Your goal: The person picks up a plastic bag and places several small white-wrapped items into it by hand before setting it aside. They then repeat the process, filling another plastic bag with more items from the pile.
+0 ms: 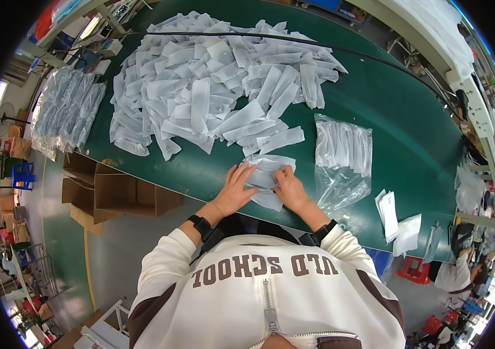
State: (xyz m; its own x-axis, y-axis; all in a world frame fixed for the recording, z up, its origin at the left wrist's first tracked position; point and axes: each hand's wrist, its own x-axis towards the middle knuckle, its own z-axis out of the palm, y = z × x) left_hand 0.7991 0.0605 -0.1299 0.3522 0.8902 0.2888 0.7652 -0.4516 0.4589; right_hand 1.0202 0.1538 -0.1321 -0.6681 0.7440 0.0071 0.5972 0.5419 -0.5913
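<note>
Several whitish, translucent flat packets lie together near the front edge of the green table, between my hands. My left hand rests on their left side with the thumb and fingers spread. On the right side, the fingers of my right hand are curled in and pinch the edge of a packet. Just beyond is a large, loose heap of similar packets. To the right of my right hand, a clear plastic bag holds a row of packets in its far half; its near half lies flat and crumpled.
Filled clear bags are stacked at the table's left end. White papers lie at the right. A black cable crosses above the heap. Open cardboard boxes stand below the left front edge. Another person's sleeve shows at far right.
</note>
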